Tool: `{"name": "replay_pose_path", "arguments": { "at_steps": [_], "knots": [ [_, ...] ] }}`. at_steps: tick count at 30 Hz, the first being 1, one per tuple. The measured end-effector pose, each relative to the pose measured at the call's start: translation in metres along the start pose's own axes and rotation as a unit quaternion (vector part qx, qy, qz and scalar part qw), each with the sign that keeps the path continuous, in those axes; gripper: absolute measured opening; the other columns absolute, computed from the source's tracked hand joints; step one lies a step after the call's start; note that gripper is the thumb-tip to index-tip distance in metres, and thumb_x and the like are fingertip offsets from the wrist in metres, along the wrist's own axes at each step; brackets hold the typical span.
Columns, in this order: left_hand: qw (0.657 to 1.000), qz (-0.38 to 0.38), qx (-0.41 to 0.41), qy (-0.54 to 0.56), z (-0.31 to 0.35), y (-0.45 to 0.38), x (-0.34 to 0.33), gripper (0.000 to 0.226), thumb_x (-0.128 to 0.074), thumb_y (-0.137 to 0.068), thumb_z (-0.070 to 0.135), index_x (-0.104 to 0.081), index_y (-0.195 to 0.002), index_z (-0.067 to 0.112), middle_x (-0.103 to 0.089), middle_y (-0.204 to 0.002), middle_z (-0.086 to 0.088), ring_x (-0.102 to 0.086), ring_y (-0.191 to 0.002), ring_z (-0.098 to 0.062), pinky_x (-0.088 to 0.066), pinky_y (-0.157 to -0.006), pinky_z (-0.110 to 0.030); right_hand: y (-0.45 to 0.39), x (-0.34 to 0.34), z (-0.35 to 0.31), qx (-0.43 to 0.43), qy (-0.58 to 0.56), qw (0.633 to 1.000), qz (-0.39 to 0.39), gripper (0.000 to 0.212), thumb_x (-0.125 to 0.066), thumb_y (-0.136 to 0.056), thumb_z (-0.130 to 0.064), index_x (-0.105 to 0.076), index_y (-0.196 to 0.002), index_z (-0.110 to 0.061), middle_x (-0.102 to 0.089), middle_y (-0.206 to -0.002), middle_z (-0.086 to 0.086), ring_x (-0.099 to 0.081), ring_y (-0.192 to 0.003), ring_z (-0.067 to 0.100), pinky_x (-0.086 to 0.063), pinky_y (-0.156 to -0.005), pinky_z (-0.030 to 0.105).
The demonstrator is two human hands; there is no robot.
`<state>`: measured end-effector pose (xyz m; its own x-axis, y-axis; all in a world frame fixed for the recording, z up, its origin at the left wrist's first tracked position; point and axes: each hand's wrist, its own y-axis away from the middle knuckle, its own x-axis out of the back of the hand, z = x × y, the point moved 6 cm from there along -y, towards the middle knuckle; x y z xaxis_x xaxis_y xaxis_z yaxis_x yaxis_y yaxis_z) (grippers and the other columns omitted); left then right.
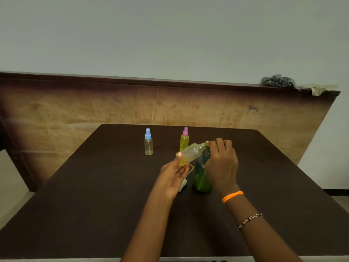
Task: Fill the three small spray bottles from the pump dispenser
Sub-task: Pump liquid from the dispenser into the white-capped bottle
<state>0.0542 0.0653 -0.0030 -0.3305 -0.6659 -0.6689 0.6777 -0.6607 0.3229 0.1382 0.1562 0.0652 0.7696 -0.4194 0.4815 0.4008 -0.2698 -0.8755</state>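
- Clear plastic, that's the blue-capped small spray bottle [148, 144] at about eleven o'clock on the dark brown table [94, 186], upright, capped, with only a thin film of yellowish liquid at its base. It looks to me like the one yet to be filled, well apart from the action.
- Left hand [174, 176] next: palm up, fingers mostly extended, thumb pressed against the base of the uncapped clear small bottle [190, 153]. It's a light cradle, not a wrap. The bottle lies steeply tilted, neck toward two o'clock, yellow liquid pooled low.
- Risk one: that loose hold. Any push from the other side and the bottle could slide off the palm and spill.
- Below the left hand, a white spray cap with its thin tube [184, 183] lies on the table, close to the wrist; a dropped forearm could knock it away.
- Behind, at twelve o'clock, the pink-capped small spray bottle [184, 140] stands upright, full of yellow liquid and capped.
- Dark green pump dispenser bottle [202, 174] stands centre, its head hidden by the fingers.
- Right hand [221, 161]: fingers curled over the dispenser top, beside the tilted bottle's neck; exactly what they grip I cannot tell.
- Risk two: nozzle and narrow neck misaligned, and liquid lands on the table.
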Motion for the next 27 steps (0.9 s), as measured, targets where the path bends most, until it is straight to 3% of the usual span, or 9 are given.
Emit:
{"name": "replay_pose_path", "arguments": {
  "at_steps": [3,8,13,22,27],
  "knots": [
    [1.000,0.003,-0.001,0.008,0.000,0.001,-0.001,0.031,-0.055,-0.092,0.018,-0.053,-0.116,-0.002,-0.061,-0.098,-0.015,-0.060,-0.090,-0.020,-0.044,-0.086,-0.030,-0.008,0.005,0.000,0.001,-0.008,1.000,-0.013,0.016,-0.051,-0.072,-0.001,-0.063,-0.082,-0.003,-0.057,-0.078,0.011,-0.051,-0.072,0.029,-0.043,-0.055,0.036],
    [1.000,-0.005,-0.007,0.018,0.000,0.002,-0.004,0.029,-0.055,-0.092,0.018,-0.054,-0.114,0.000,-0.062,-0.099,-0.014,-0.060,-0.090,-0.019,-0.044,-0.085,-0.030,-0.015,0.008,0.002,-0.007,-0.038,0.999,-0.023,0.030,-0.037,-0.074,-0.010,-0.065,-0.082,-0.005,-0.059,-0.079,0.008,-0.048,-0.079,0.027,-0.040,-0.067,0.038],
    [1.000,0.000,-0.001,0.025,-0.004,-0.003,0.001,0.019,-0.055,-0.092,0.018,-0.057,-0.101,0.001,-0.061,-0.097,-0.014,-0.060,-0.090,-0.019,-0.044,-0.089,-0.030,0.004,-0.002,0.004,-0.045,-0.034,0.998,0.000,0.030,-0.036,-0.083,-0.008,-0.065,-0.090,-0.005,-0.059,-0.084,0.009,-0.042,-0.083,0.024,-0.041,-0.065,0.038],
    [0.999,-0.009,-0.005,0.031,-0.001,0.002,-0.005,0.015,-0.054,-0.093,0.018,-0.058,-0.094,0.004,-0.061,-0.094,-0.013,-0.059,-0.088,-0.019,-0.048,-0.080,-0.026,-0.012,0.006,0.002,-0.052,-0.049,0.997,-0.035,0.037,-0.032,-0.074,-0.013,-0.066,-0.088,-0.006,-0.060,-0.085,0.008,-0.047,-0.083,0.028,-0.040,-0.069,0.039],
    [1.000,-0.006,0.002,0.017,-0.003,0.000,0.000,0.015,-0.054,-0.092,0.018,-0.059,-0.096,0.003,-0.062,-0.095,-0.013,-0.060,-0.089,-0.019,-0.044,-0.092,-0.030,0.010,-0.007,0.006,-0.049,-0.039,0.998,0.000,0.036,-0.038,-0.080,-0.007,-0.067,-0.102,-0.005,-0.062,-0.091,0.008,-0.045,-0.081,0.024,-0.041,-0.061,0.035]
  ]
}}
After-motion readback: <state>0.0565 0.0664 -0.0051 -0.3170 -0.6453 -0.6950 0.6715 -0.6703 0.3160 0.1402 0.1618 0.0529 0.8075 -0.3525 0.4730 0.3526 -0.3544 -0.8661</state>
